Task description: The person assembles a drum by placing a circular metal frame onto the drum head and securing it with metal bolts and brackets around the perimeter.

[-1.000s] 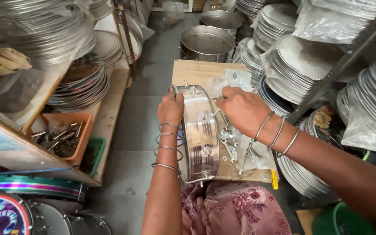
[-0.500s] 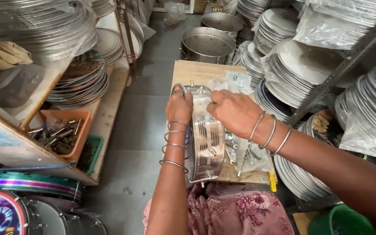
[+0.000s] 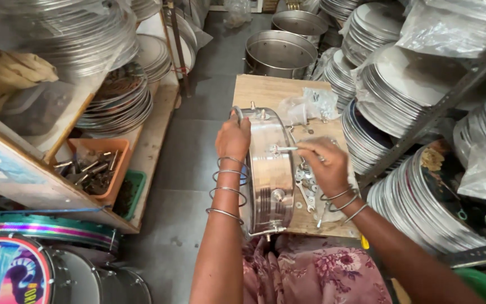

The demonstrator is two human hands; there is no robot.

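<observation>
A shiny metal drum shell (image 3: 268, 171) stands on its edge at the near left part of a small wooden desk (image 3: 265, 90), its rim fitted with small lugs and bolts. The left hand (image 3: 233, 139) grips the shell's far left rim, fingers curled over the edge and out of sight, silver bangles on the wrist. The right hand (image 3: 324, 163) sits just right of the shell, its fingers pressed together, pinching a thin metal tuning rod (image 3: 283, 149) that lies across the shell's side. Under that hand, on the desk, lie loose metal brackets and washers (image 3: 307, 188). Farther back on the desk sits a clear plastic bag of small hardware (image 3: 310, 106). Beyond the desk's far edge stands a large steel drum shell (image 3: 279, 53). Stacks of metal hoops (image 3: 389, 95) fill the shelves at right; more hoops (image 3: 119, 101) hang at left, above an orange tray of bolts (image 3: 94, 169). A colourful drum (image 3: 12, 270) stands at near left.
</observation>
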